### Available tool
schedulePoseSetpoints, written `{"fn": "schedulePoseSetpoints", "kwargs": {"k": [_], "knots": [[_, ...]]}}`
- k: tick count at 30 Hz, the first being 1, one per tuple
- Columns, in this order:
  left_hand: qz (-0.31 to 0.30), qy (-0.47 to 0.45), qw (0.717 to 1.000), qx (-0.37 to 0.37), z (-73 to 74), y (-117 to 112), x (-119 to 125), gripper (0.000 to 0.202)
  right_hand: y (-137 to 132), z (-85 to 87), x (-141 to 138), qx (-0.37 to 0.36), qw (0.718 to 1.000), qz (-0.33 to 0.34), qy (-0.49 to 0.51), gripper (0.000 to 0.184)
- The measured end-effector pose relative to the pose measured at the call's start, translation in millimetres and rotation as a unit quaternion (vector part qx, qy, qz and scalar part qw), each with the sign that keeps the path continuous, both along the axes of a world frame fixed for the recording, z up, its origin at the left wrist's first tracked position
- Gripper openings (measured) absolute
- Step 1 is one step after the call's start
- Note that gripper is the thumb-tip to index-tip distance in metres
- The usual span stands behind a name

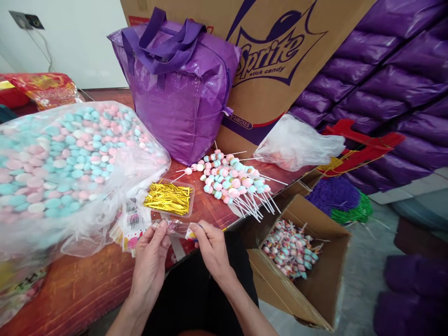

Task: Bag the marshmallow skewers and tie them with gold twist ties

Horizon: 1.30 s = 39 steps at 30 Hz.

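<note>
My left hand (151,256) pinches one end of a small clear printed plastic bag (179,228) between thumb and fingers. At its other end, my right hand (213,249) is closed on the bag's white and coloured part. Just beyond the hands sits a clear tray (191,205) of gold twist ties (168,198). A stack of flat printed bags (131,226) lies left of the tray, partly under a large clear sack. Candy skewers (234,179), pink, blue and white on white sticks, lie piled to the right.
The large sack (70,158) of loose candies covers the table's left side. A purple zip bag (182,93) and a big Sprite carton (269,51) stand behind. An open box (297,298) of wrapped skewers is low on the right. A white plastic bag (297,142) lies by the table edge.
</note>
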<state>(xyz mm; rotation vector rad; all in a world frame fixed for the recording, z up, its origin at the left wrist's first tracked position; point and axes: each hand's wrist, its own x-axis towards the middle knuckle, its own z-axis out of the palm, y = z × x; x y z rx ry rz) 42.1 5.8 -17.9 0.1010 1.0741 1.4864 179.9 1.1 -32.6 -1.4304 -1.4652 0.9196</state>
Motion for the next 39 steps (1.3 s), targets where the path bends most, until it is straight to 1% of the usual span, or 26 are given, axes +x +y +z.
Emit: {"fn": "schedulePoseSetpoints", "kwargs": {"k": [2,4,6,7,9,11,13,15,17,19,22,24,27,29,32,35,37,39], "knots": [[0.021,0.008,1.0,0.005,0.1,0.5,3.6,0.036,6.7,-3.7,12.9,0.021,0.998,-0.033,-0.046,0.041],[0.038,0.016,0.999,0.01,0.0,1.0,4.6,0.037,15.8,-11.1,30.8,0.067,0.985,-0.098,-0.123,0.035],[0.045,0.02,0.999,0.005,-0.7,1.6,3.3,0.038,25.4,-21.0,50.2,0.105,0.951,-0.174,-0.232,0.027],[0.046,0.02,0.999,0.0,-1.3,1.8,2.4,0.039,29.6,-25.9,58.7,0.106,0.929,-0.202,-0.293,0.026],[0.045,0.018,0.999,-0.003,-3.0,1.9,1.2,0.039,35.9,-33.4,70.5,0.079,0.885,-0.234,-0.396,0.029],[0.045,0.017,0.999,0.0,-4.6,1.5,1.2,0.038,38.7,-36.5,74.5,0.038,0.855,-0.243,-0.457,0.033],[0.048,0.015,0.999,-0.001,-5.5,1.0,1.6,0.038,38.9,-36.1,73.2,0.004,0.844,-0.246,-0.477,0.036],[0.049,0.014,0.999,0.0,-5.8,0.6,1.3,0.038,38.4,-34.5,71.0,-0.019,0.841,-0.258,-0.476,0.037],[0.049,0.011,0.999,0.006,-5.5,0.7,0.3,0.035,38.6,-33.7,70.8,-0.028,0.84,-0.272,-0.469,0.038],[0.048,0.01,0.999,0.014,-4.6,1.6,-1.1,0.033,39.8,-33.9,72.8,-0.021,0.843,-0.277,-0.462,0.036],[0.05,0.011,0.998,0.022,-2.1,4.3,-2.5,0.032,39.6,-34.2,75.2,0.006,0.851,-0.273,-0.449,0.025],[0.057,0.011,0.998,0.029,0.1,6.7,-3.0,0.032,35.1,-33.3,73.4,0.039,0.862,-0.256,-0.435,0.019],[0.081,0.008,0.996,0.045,2.4,10.6,-4.0,0.029,19.7,-30.4,65.2,0.095,0.891,-0.228,-0.38,0.02],[0.096,0.004,0.994,0.049,2.3,13.3,-5.5,0.027,5.8,-28.7,58.3,0.107,0.916,-0.227,-0.314,0.022],[0.104,-0.003,0.993,0.047,0.3,17.4,-8.6,0.025,-14.7,-27.6,49.3,0.09,0.95,-0.236,-0.183,0.022],[0.114,-0.004,0.993,0.044,-1.3,21.0,-11.3,0.025,-30.8,-27.3,43.6,0.063,0.964,-0.247,-0.068,0.022],[0.123,0.001,0.992,0.041,-1.8,22.7,-12.3,0.026,-39.3,-26.8,42.9,0.063,0.966,-0.244,-0.053,0.022],[0.127,0.004,0.991,0.041,-2.4,23.5,-12.6,0.027,-46.7,-26.3,45.3,0.079,0.964,-0.232,-0.103,0.022]]}}
